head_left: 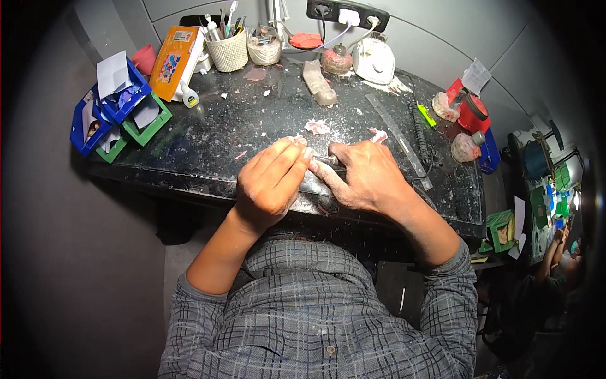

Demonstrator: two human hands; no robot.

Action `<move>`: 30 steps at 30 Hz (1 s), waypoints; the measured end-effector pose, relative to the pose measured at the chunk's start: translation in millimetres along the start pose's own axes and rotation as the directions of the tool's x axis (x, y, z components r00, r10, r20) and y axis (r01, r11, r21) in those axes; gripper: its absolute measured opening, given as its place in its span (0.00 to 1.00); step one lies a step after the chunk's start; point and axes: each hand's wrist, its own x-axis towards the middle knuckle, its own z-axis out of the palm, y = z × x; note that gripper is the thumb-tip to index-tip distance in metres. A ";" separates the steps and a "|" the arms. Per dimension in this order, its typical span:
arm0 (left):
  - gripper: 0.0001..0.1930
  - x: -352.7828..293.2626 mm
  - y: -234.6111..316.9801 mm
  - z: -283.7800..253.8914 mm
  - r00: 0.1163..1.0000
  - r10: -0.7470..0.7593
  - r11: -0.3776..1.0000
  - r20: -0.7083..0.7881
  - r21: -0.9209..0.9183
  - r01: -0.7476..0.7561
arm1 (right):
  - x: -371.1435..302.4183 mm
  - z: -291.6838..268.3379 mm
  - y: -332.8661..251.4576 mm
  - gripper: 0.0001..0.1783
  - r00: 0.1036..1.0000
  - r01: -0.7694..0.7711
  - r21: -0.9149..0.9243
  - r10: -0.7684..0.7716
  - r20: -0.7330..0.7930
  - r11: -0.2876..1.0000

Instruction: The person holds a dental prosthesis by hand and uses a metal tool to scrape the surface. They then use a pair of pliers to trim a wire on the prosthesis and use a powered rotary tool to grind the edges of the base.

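Near the front edge of the dusty black workbench [252,120], my two hands meet. My left hand [273,180] is closed, its fingers pinched round something small and mostly hidden; only a pale bit shows at the fingertips. My right hand [369,174] grips a metal rotary handpiece [327,160], whose tip points left at my left fingertips. White dust coats the right fingers, and specks show below the hands. Just beyond them lies a pink-and-white denture-like piece [317,127]. Another pink-and-white piece [379,135] is by my right knuckles.
A steel ruler [399,140], coiled cord [424,142] and yellow-green marker [427,115] lie right. Behind are a grey curved block [319,83], tool cup [228,52] and white device [374,61]. Blue bins [82,126] stand left; plaster models [465,147] right. Another person [558,271] sits far right.
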 end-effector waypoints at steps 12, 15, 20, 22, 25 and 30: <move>0.17 -1.5 -0.4 0.6 1.000 -0.002 1.000 0.003 0.006 0.002 | 0.0 -0.1 -0.6 0.36 1.000 0.000 -0.019 0.000 0.009 1.000; 0.17 -0.9 -0.3 1.9 1.000 0.002 1.000 -0.003 0.008 -0.002 | -0.4 2.5 0.9 0.36 1.000 0.013 -0.013 -0.013 -0.007 1.000; 0.17 -1.7 -0.5 1.4 1.000 -0.011 1.000 -0.001 -0.009 0.011 | 0.4 -0.4 -0.8 0.36 1.000 -0.003 -0.014 0.003 -0.002 1.000; 0.17 -1.6 -0.6 2.0 1.000 -0.011 1.000 -0.005 -0.009 0.011 | 0.5 0.3 -1.6 0.37 1.000 -0.008 -0.012 0.009 0.013 1.000; 0.16 -1.7 -0.4 2.2 1.000 -0.014 1.000 -0.008 -0.007 0.014 | 1.4 0.9 -0.4 0.37 1.000 -0.011 0.000 0.011 0.002 1.000; 0.15 -2.2 0.1 3.3 1.000 -0.023 1.000 -0.014 -0.016 0.023 | 0.9 1.1 0.2 0.37 1.000 -0.001 -0.002 0.001 -0.018 1.000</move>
